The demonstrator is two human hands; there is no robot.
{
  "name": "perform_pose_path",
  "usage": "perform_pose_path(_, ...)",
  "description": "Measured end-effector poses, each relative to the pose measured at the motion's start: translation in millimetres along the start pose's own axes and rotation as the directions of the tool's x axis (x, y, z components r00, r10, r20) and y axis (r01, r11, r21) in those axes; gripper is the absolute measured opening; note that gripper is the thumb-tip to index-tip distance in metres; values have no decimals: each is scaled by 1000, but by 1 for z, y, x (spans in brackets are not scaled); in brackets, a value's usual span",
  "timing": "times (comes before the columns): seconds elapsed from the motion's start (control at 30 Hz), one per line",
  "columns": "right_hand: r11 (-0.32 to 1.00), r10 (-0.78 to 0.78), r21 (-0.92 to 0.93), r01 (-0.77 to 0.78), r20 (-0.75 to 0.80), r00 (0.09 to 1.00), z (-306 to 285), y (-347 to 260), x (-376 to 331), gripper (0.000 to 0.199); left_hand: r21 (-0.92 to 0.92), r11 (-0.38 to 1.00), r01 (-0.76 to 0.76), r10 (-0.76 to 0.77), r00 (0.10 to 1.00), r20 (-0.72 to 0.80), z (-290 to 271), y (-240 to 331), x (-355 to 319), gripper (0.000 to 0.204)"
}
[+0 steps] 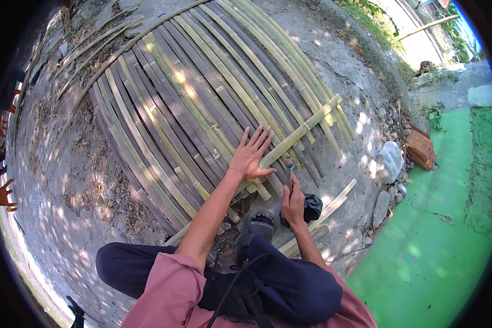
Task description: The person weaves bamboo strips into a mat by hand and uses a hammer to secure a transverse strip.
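Many long bamboo slats (202, 93), green-yellow and grey-brown, lie side by side on the ground as a panel. A shorter bamboo strip (306, 128) lies across their near right ends. My left hand (251, 156) rests flat with fingers spread on the slats, beside the near end of that strip. Just right of it, my right hand (293, 203) is wrapped round the handle of a hammer (288, 164). The hammer's head is up close to the strip's near end. Whether it touches the bamboo I cannot tell.
A black plastic bag (311, 208) sits beside my right hand, near loose bamboo strips (325, 213). My shoe (257, 225) is at the panel's near edge. Rightward lie a pale rock (390, 162), a brown block (420, 147) and green-painted ground (432, 218). Thin sticks (95, 44) lie far left.
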State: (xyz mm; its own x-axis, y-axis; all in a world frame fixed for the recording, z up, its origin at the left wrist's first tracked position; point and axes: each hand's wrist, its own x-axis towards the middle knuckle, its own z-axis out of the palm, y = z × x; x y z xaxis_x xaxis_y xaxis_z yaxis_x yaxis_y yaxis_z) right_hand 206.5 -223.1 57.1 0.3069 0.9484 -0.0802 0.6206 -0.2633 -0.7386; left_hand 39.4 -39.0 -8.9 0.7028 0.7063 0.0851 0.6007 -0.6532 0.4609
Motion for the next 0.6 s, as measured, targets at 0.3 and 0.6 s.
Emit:
perform_pose_path(0.3,991,-88,-91,99,116,989,-8,20,7,35,-72,997,-9,11,1000,26,-9,-4,2,134)
perform_pose_path(0.6,990,138,-4,-138,9,990,-11,-5,56,30,-65,998,-5,9,998,60,-13,0,4,129)
